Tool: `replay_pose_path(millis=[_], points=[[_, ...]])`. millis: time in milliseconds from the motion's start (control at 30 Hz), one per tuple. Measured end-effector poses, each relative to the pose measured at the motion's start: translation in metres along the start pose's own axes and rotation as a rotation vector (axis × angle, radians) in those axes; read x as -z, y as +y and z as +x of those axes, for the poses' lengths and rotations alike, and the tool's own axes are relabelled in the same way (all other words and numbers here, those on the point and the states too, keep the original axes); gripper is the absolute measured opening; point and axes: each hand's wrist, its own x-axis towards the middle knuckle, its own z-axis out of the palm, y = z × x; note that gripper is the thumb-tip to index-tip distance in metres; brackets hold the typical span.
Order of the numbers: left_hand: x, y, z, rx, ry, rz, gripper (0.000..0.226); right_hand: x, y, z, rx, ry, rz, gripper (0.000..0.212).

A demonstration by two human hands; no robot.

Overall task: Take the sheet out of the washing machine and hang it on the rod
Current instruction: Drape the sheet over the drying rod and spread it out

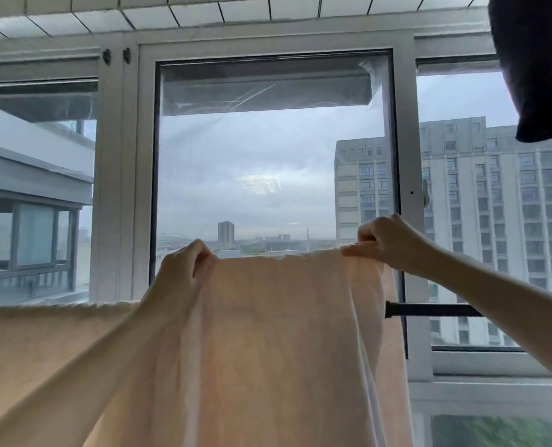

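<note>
Nearest, two bare forearms reach up and forward from the bottom corners. The left hand (184, 269) is curled round the top edge of a pale peach sheet (277, 343), its fingers bunching the cloth at the left end of the raised stretch. The right hand (394, 245) pinches the same edge at the right end, thumb and bent fingers closed on the fabric. Between the two hands the edge runs nearly level and taut, and below them the sheet hangs down in long soft folds to the bottom of the view.

To the left of the left hand, and lower than it, more of the sheet spreads sideways in a broad band with a straight top line; what carries it there is hidden by the cloth. Below the right hand, just past the right side of the hanging cloth, a short length of dark rod (432, 310) shows, running level until the right forearm covers it. Its left end disappears behind the sheet.

High above the right hand, at the top right corner, a dark cloth (536, 66) hangs down.

Beyond both hands stands a white-framed window (407, 150) with a large middle pane and narrower panes at each side. Through the glass, past the right hand, rises a tall pale apartment block (494, 201); past the left hand is a nearer building with a glazed balcony (35, 233). Between the hands, far off, low city buildings lie under grey cloud.

No writing or label can be read anywhere.
</note>
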Motion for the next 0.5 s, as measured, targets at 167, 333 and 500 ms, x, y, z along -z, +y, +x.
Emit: replay_pose_path(millis=[167, 333, 500], points=[[0.024, -0.027, -0.001, 0.008, 0.021, 0.101, 0.01, -0.019, -0.035, 0.024, 0.025, 0.085, 0.017, 0.043], [0.034, -0.022, -0.012, 0.048, 0.075, 0.262, 0.011, -0.045, -0.085, 0.047, 0.026, 0.195, 0.08, 0.038], [0.017, 0.038, -0.026, 0.136, -0.075, 0.214, 0.059, -0.077, -0.125, 0.068, 0.072, 0.201, 0.116, 0.039]])
